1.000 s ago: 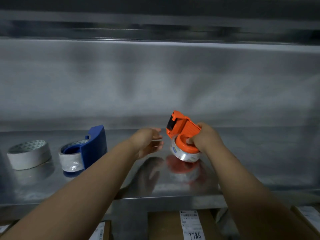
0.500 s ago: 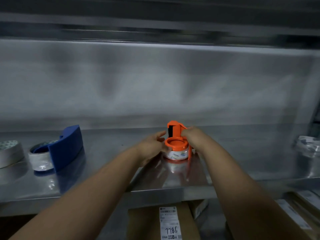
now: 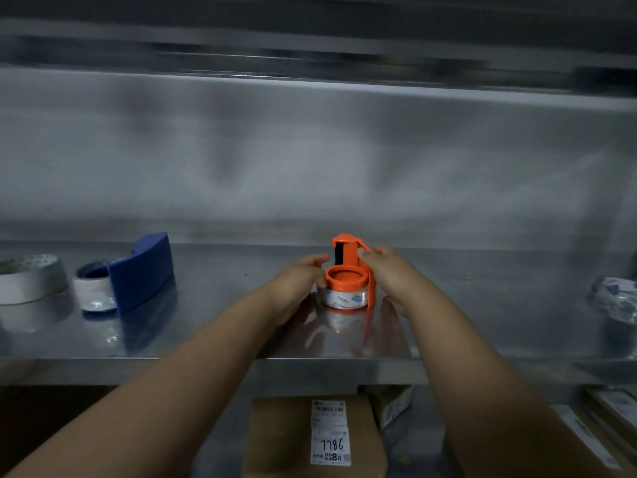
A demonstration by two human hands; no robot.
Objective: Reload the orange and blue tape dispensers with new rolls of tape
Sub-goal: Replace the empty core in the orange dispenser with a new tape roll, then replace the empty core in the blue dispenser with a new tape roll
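Note:
The orange tape dispenser [image 3: 348,270] stands on the steel shelf [image 3: 220,326], orange hub upward, with a clear tape roll [image 3: 344,299] on it. My left hand [image 3: 299,284] touches its left side, fingers curved against the roll. My right hand [image 3: 387,274] grips the dispenser's right side and handle. The blue tape dispenser [image 3: 141,270] lies at the left with a tape roll [image 3: 92,288] inside it. A loose grey tape roll [image 3: 31,277] sits at the far left.
A crumpled wrapper or roll [image 3: 617,298] lies at the shelf's right edge. Below the shelf sits a cardboard box [image 3: 310,439] with a label reading 7786. More boxes [image 3: 599,426] stand lower right. A steel back wall closes the shelf.
The orange dispenser went from tilted in my right hand to standing flat on the shelf. My left hand moved right onto its side. The view shifted right.

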